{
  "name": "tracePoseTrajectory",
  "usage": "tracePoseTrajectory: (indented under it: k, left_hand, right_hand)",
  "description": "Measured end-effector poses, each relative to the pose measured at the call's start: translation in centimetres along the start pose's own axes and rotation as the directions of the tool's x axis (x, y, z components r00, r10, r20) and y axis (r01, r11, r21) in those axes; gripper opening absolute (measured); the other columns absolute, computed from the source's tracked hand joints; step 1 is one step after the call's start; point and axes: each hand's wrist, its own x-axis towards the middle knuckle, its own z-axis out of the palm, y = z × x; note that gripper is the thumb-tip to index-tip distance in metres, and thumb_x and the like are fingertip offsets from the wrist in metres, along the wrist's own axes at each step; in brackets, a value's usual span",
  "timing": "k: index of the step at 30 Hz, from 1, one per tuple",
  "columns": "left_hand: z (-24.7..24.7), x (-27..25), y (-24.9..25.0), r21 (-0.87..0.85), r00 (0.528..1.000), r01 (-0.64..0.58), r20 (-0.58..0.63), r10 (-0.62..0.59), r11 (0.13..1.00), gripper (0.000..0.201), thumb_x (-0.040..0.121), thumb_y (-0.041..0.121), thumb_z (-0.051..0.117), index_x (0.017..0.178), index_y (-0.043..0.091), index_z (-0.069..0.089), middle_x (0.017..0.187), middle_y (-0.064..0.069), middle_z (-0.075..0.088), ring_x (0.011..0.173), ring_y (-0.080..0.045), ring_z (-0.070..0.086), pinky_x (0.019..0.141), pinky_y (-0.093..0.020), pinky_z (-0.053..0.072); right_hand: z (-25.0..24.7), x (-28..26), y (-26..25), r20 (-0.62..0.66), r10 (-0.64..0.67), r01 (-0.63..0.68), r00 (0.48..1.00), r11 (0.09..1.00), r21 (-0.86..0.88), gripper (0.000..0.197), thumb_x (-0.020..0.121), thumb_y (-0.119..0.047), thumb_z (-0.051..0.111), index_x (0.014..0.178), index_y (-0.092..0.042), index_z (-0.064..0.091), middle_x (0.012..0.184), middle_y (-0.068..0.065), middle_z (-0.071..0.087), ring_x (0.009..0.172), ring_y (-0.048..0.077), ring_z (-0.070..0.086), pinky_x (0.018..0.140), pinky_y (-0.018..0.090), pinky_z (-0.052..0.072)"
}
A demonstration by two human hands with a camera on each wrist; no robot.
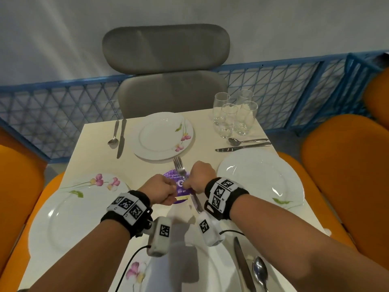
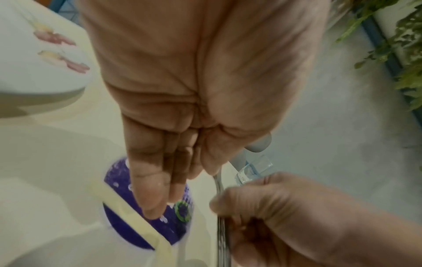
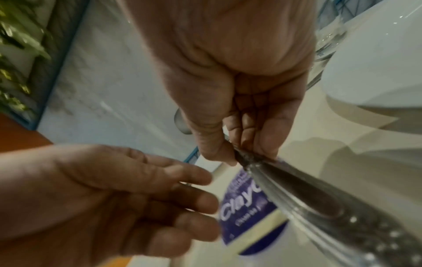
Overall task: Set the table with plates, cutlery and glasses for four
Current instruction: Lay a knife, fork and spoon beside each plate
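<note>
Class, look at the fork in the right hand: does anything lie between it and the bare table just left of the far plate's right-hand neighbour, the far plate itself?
Nothing visible blocks it. The fork, held by the right hand, points toward the far plate across bare table; only the purple sticker lies flat beneath.

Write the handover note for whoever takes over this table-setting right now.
Right hand grips a bunch of forks over the purple sticker at the table's centre. Left hand is beside it, fingers loosely bent, holding nothing.

Done: four plates are out, far, left, right and near. A knife and spoon lie at the far, right and near places.

Left: lay out the forks; no knife or spoon shows by the left plate; the four glasses are clustered at the far right corner and need one per place.
</note>
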Motion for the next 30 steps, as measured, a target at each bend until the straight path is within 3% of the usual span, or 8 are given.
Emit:
tracePoseTrajectory:
  k: [2, 4, 7, 11, 16, 22, 27, 30]
  left_hand:
    - [0.6, -0.3, 0.3, -0.131, 0.996, 0.006, 0.084, 0.005, 0.991, 0.019, 0.092, -0.005, 0.048, 0.103, -0.007, 0.063, 0.090, -0.022, 0.062, 0.081, -0.030, 0.060, 0.086, -0.040, 0.053]
    - [1.1, -0.5, 0.6, -0.216, 0.984, 0.002, 0.172, 0.036, 0.976, 0.023, 0.092, -0.005, 0.048, 0.112, -0.005, 0.061, 0.097, -0.023, 0.061, 0.086, -0.031, 0.057, 0.081, -0.037, 0.053]
    - [1.4, -0.6, 0.9, -0.263, 0.983, -0.037, 0.161, 0.082, 0.964, 0.026, 0.092, -0.008, 0.046, 0.113, -0.003, 0.059, 0.098, -0.022, 0.067, 0.083, -0.030, 0.066, 0.082, -0.041, 0.056]
    - [1.5, -0.9, 1.0, -0.301, 0.984, -0.056, 0.143, 0.103, 0.952, 0.026, 0.092, -0.009, 0.047, 0.113, 0.000, 0.059, 0.096, -0.021, 0.069, 0.082, -0.030, 0.068, 0.071, -0.038, 0.057]
    - [2.1, -1.1, 1.1, -0.327, 0.985, -0.042, 0.144, 0.093, 0.944, 0.024, 0.093, -0.009, 0.048, 0.114, -0.001, 0.058, 0.096, -0.018, 0.066, 0.090, -0.031, 0.062, 0.086, -0.047, 0.054]
    - [2.1, -1.1, 1.2, -0.359, 0.988, -0.016, 0.139, 0.070, 0.933, 0.029, 0.091, -0.007, 0.053, 0.118, 0.002, 0.059, 0.099, -0.019, 0.067, 0.088, -0.032, 0.063, 0.079, -0.044, 0.055]
    - [1.9, -1.0, 1.3, -0.379, 0.992, -0.014, 0.114, 0.062, 0.925, 0.029, 0.091, -0.008, 0.052, 0.119, -0.002, 0.057, 0.105, -0.025, 0.064, 0.092, -0.036, 0.062, 0.090, -0.052, 0.052]
    - [1.7, -0.7, 1.2, -0.407, 0.996, -0.011, 0.081, 0.048, 0.913, 0.026, 0.091, -0.011, 0.051, 0.114, -0.002, 0.059, 0.089, -0.021, 0.065, 0.076, -0.031, 0.065, 0.071, -0.039, 0.060]
  right_hand:
    - [-0.6, -0.5, -0.5, 0.008, 0.000, 0.000, 1.000, 0.994, 0.113, 0.023, 0.064, -0.021, 0.079, 0.065, -0.006, 0.063, 0.060, 0.007, 0.065, 0.056, 0.021, 0.064, 0.055, 0.028, 0.055]
    - [-0.9, -0.8, -0.7, 0.013, 0.001, -0.004, 1.000, 0.970, 0.244, 0.024, 0.065, -0.017, 0.078, 0.075, 0.003, 0.069, 0.065, 0.014, 0.070, 0.060, 0.027, 0.070, 0.063, 0.038, 0.061]
    - [-1.2, -1.3, -0.6, 0.023, 0.016, -0.024, 1.000, 0.919, 0.393, 0.026, 0.065, -0.009, 0.079, 0.081, 0.009, 0.070, 0.071, 0.022, 0.071, 0.060, 0.032, 0.069, 0.066, 0.049, 0.060]
    - [-1.5, -2.0, -0.1, 0.034, 0.002, -0.019, 0.999, 0.875, 0.484, 0.019, 0.073, -0.009, 0.080, 0.079, 0.006, 0.070, 0.073, 0.021, 0.071, 0.059, 0.026, 0.063, 0.069, 0.041, 0.059]
    - [-1.6, -2.2, 0.2, -0.053, 0.023, 0.004, 0.998, 0.893, 0.450, 0.016, 0.073, -0.014, 0.082, 0.075, -0.001, 0.071, 0.070, 0.017, 0.071, 0.057, 0.021, 0.064, 0.066, 0.036, 0.059]
    - [-1.4, -2.0, 0.8, -0.065, 0.051, -0.014, 0.997, 0.880, 0.476, 0.019, 0.076, -0.011, 0.077, 0.080, 0.005, 0.069, 0.070, 0.016, 0.066, 0.061, 0.022, 0.060, 0.064, 0.034, 0.053]
    - [-1.4, -2.0, 1.1, -0.080, 0.055, -0.008, 0.995, 0.869, 0.495, 0.013, 0.081, -0.008, 0.071, 0.070, -0.005, 0.064, 0.068, 0.013, 0.063, 0.061, 0.024, 0.060, 0.066, 0.038, 0.057]
    - [-1.9, -2.0, 2.0, -0.125, 0.047, 0.020, 0.991, 0.871, 0.491, 0.014, 0.086, -0.005, 0.063, 0.072, -0.006, 0.061, 0.073, 0.013, 0.062, 0.063, 0.025, 0.062, 0.068, 0.040, 0.058]
